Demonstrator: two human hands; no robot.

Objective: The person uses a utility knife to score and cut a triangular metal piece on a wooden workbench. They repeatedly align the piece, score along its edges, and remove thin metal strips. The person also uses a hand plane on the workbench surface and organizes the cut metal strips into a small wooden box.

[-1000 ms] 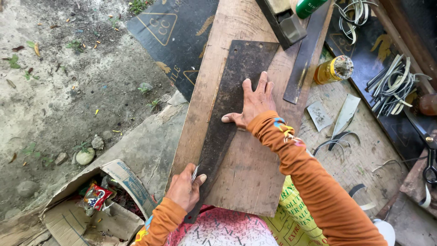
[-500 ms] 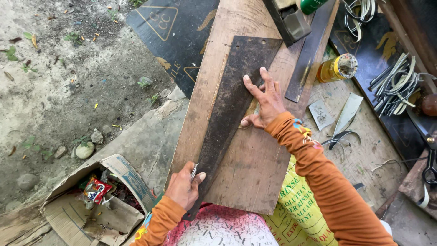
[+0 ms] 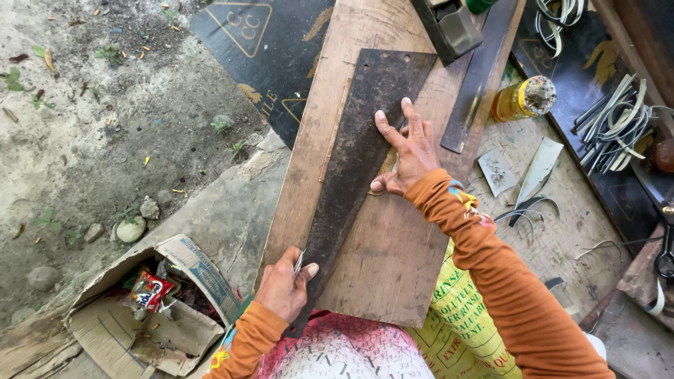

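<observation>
Wooden board (image 3: 393, 253) | right hand (image 3: 407, 151) flat on blade (image 3: 358, 161) | left hand (image 3: 284, 288) fingers pinch nail (image 3: 299, 261)

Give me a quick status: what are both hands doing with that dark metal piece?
Left hand pinches a small metal tool at the narrow end of the dark, rusty, tapered metal blade. Right hand presses flat on it. Blade lies on wooden board, unobstructed.
</observation>
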